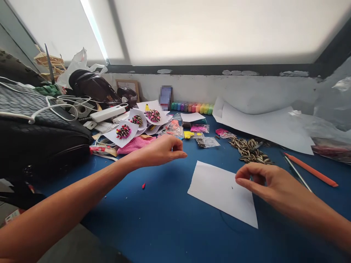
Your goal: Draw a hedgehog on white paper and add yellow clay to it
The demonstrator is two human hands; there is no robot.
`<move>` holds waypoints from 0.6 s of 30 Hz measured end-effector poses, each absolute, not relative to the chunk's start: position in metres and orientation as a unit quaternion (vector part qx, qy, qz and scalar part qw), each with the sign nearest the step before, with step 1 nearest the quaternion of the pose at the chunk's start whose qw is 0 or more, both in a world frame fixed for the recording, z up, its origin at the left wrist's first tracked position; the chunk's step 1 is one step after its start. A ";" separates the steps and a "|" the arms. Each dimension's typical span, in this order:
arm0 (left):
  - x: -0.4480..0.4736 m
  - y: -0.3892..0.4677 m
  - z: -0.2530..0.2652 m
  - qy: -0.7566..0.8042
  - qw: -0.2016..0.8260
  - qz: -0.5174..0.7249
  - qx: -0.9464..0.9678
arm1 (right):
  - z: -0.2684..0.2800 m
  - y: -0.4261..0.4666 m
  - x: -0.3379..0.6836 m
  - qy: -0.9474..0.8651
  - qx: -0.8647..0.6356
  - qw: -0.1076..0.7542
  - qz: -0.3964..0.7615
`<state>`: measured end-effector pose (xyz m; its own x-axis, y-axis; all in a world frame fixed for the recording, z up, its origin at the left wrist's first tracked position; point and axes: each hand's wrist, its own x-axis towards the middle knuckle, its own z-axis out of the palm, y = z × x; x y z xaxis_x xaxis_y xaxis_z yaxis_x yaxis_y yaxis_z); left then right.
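Observation:
My left hand [161,150] hovers over the middle of the blue table, fingers curled toward the thumb in a loose pinch. Anything between its fingertips is hidden. My right hand [270,180] is above the right edge of a white sheet of paper [219,190], its thumb and index fingertip together. Whatever they may hold is too small to make out. A tiny dark speck lies on the sheet. Just beyond the right hand is a heap of striped sunflower seeds [251,149]. A small red drop-shaped piece [143,185] lies on the table below my left forearm.
Seed-studded clay pieces [124,131] sit on white papers at back left, beside a pink cloth [134,145]. Small bags of coloured clay [199,128] lie mid-table. An orange stick [311,170] and a metal rod [297,171] lie right. A black bag [41,138] stands left.

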<state>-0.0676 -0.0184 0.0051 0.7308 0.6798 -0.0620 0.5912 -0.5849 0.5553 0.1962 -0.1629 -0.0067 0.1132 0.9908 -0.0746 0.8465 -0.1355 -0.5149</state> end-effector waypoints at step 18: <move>-0.050 -0.051 0.013 0.254 0.208 0.125 0.936 | -0.011 -0.165 0.181 -0.674 -0.695 0.151 0.199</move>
<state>-0.0496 -0.0513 0.0126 0.8395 0.5278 0.1287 0.4234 -0.7841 0.4537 0.1808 -0.1647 -0.0110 0.0123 0.9972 -0.0736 0.8766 -0.0462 -0.4790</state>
